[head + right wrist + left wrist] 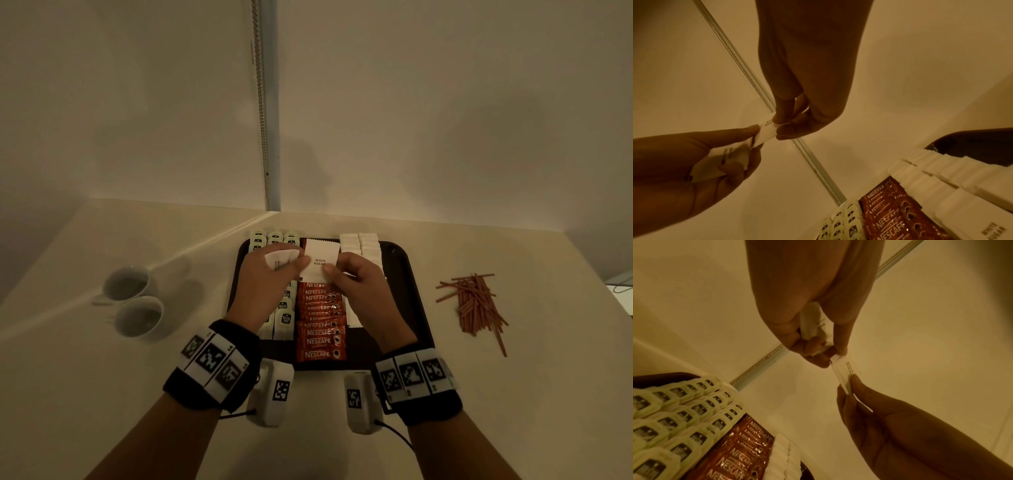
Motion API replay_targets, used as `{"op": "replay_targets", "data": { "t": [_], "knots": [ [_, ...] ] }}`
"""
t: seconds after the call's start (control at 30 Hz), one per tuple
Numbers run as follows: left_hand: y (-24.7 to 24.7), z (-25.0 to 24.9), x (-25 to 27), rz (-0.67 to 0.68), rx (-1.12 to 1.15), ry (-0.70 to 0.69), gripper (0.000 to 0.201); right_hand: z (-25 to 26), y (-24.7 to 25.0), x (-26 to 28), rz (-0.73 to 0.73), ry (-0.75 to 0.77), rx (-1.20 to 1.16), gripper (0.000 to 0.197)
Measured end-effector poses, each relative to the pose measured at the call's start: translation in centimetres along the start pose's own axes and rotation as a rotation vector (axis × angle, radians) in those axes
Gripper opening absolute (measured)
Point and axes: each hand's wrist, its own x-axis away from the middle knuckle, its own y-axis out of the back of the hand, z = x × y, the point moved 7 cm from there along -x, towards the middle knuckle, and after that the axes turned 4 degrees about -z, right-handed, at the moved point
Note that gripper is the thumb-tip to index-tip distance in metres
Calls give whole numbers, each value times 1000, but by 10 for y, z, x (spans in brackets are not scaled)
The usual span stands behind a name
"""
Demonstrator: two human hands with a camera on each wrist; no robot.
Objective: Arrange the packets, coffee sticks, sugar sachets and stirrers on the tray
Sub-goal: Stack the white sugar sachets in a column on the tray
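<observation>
White sugar sachet (320,262) between both hands (308,274).

A pale cream counter (342,445) set into a wall corner carries everything. A dark tray (412,291) lies flat on it at the centre, toward twelve o'clock, near the back wall. At nine o'clock from the tray, well apart from it, two white cups (132,301) stand side by side, touching or nearly so. At three o'clock from the tray, a loose heap of reddish-brown stirrers (476,305) lies straight on the counter, most of them pointing roughly from twelve toward six, a few crossing the pile.
</observation>
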Motion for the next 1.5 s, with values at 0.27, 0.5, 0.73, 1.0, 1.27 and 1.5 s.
{"op": "replay_targets", "data": {
  "t": [0.27, 0.5, 0.73, 1.0, 1.27, 1.5],
  "knots": [
    [11, 39, 8, -52, 471, 438, 15, -51, 81, -10, -230, -85, 245, 15],
    [23, 47, 7, -67, 453, 442, 14, -144, 119, 5, -271, -362, 672, 21],
    [23, 55, 7, -152, 563, 538, 11, -155, 104, 2, -290, -381, 695, 17],
    [18, 55, 9, -104, 637, 599, 14, -156, 99, -3, -324, -343, 796, 20],
    [15, 49, 2, -57, 335, 426, 11, -78, 40, -8, -115, -89, 380, 25],
    [1, 36, 7, 7, 241, 305, 7, -2, -12, -11, 10, 73, 79, 10]
  ]
}}
